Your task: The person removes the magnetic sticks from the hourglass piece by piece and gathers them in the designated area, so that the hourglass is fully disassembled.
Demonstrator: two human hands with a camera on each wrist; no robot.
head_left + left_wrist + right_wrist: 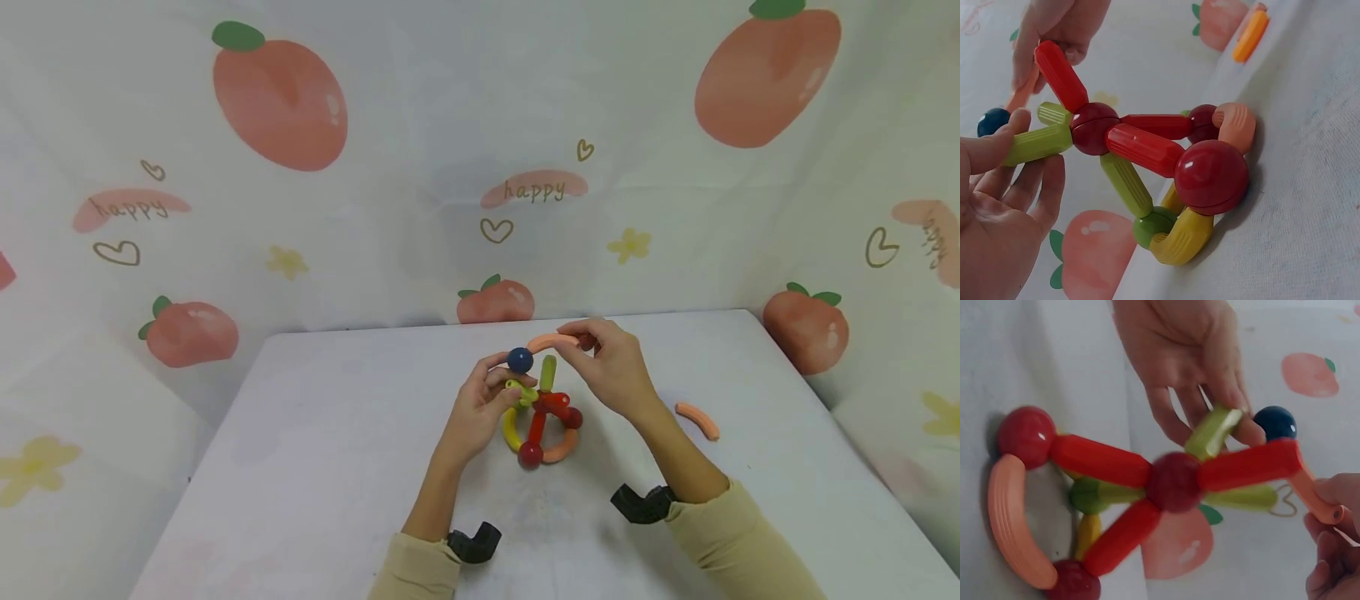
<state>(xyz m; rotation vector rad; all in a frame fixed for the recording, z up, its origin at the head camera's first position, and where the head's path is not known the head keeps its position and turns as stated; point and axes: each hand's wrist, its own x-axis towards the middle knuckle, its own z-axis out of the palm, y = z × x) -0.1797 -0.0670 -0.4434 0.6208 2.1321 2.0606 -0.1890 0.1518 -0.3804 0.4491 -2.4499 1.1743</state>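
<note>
We see the left hand (pixel 483 400) pinching a yellow-green rod (pixel 1041 145) between thumb and fingers; this rod juts from the central red ball (pixel 1092 130) of a ball-and-rod frame. The right hand (pixel 615 367) pinches the outer end of a peach curved rod (pixel 551 342), whose other end meets a blue ball (pixel 520 360) just beside the left hand's fingertips. We cannot quite tell whether those fingertips touch the ball, as they partly overlap it in our views.

Between the two hands, a second yellow-green rod (pixel 548 373) points up from the central ball, and a raised red rod (pixel 1061 75) juts out too. Below the hands, the frame stands on the white surface (pixel 337 467): two more red rods slope down to two lower red balls, linked by a lower peach rod (pixel 1007 522), with a green ball (pixel 1152 226) and yellow curved pieces (pixel 1188 240) completing the ring. To the right of the right hand, a loose orange curved rod (pixel 697 421) lies on the surface, well apart from the frame.
</note>
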